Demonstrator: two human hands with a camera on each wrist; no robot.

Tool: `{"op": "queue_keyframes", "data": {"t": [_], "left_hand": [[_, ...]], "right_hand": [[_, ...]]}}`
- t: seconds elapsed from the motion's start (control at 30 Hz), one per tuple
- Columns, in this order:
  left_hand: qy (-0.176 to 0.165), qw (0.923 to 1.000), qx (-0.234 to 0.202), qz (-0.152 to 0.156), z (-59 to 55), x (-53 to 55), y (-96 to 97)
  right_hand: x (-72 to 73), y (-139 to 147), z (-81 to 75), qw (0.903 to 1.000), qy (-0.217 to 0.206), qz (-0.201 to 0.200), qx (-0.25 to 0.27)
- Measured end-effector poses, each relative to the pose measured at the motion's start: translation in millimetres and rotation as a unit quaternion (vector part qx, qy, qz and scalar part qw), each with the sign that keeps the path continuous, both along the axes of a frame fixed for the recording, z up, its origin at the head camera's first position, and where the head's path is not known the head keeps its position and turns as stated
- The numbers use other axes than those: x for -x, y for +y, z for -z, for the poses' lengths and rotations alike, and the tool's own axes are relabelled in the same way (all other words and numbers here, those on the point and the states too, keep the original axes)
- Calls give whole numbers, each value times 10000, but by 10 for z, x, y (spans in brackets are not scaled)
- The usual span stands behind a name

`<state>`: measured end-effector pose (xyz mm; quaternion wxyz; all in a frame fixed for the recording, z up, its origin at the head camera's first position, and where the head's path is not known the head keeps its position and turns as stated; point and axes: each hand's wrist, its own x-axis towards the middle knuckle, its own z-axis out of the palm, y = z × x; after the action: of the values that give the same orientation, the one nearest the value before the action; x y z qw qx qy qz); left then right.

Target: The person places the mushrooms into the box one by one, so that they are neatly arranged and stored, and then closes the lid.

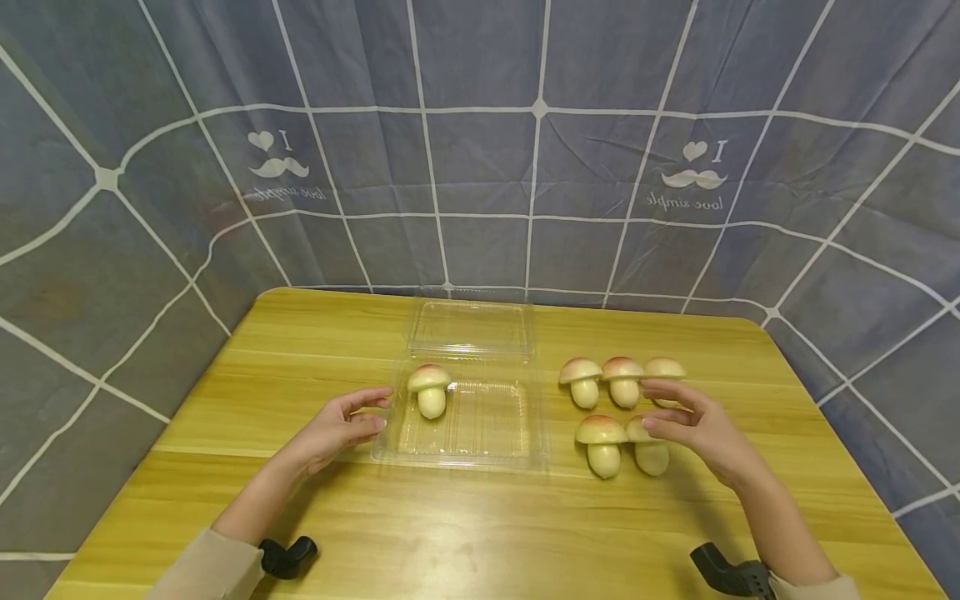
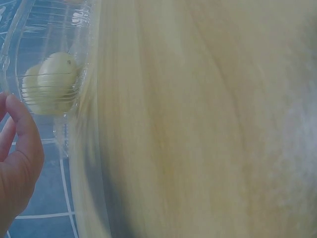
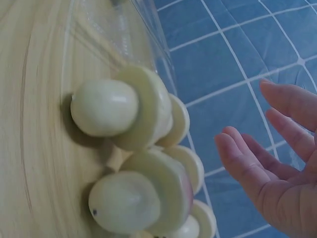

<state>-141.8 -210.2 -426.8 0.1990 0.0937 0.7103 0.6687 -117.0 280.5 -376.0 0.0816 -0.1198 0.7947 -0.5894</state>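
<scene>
A clear plastic clamshell box (image 1: pixel 465 457) lies on the table with its lid (image 1: pixel 471 327) laid back. One toy mushroom (image 1: pixel 431 402), pale with a reddish cap, sits in the box's left part. My left hand (image 1: pixel 337 429) is at the box's left edge, fingers loosely bent; whether the fingertips touch the plastic I cannot tell. Several similar mushrooms (image 1: pixel 602 446) lie in two rows to the right of the box. Over the right end of these rows hovers my right hand (image 1: pixel 701 429), thumb and fingers apart, holding nothing; the right wrist view shows the hand (image 3: pixel 282 168) apart from the mushrooms (image 3: pixel 124 201).
The wooden table (image 1: pixel 465 533) has rounded far corners. A grey-blue curtain (image 1: pixel 480 167) with white grid lines hangs behind it and along both sides. Black wrist mounts sit on the left wrist (image 1: pixel 288 557) and the right wrist (image 1: pixel 723 571).
</scene>
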Motion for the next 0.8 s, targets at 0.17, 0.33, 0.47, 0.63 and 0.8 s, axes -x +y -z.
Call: {"op": "queue_keyframes", "data": {"t": [0.17,0.33,0.47,0.63,0.8], "left_hand": [[-9,10000,7,-26,9,3,2],[-54,9999,51,-83,14,7,6],[-53,9999,57,-75,11,11,6],[-59,9999,70,-79,5,7,5],[-54,9999,85,-66,-1,5,3]], "right_hand": [[-35,106,-5,9999,13,116,-34],[-69,206,1,9998,15,187,-28],[-90,295,15,9997,-12,248,1],[-111,380,43,9994,39,291,-160],[-123,423,78,9984,-6,414,-396]]}}
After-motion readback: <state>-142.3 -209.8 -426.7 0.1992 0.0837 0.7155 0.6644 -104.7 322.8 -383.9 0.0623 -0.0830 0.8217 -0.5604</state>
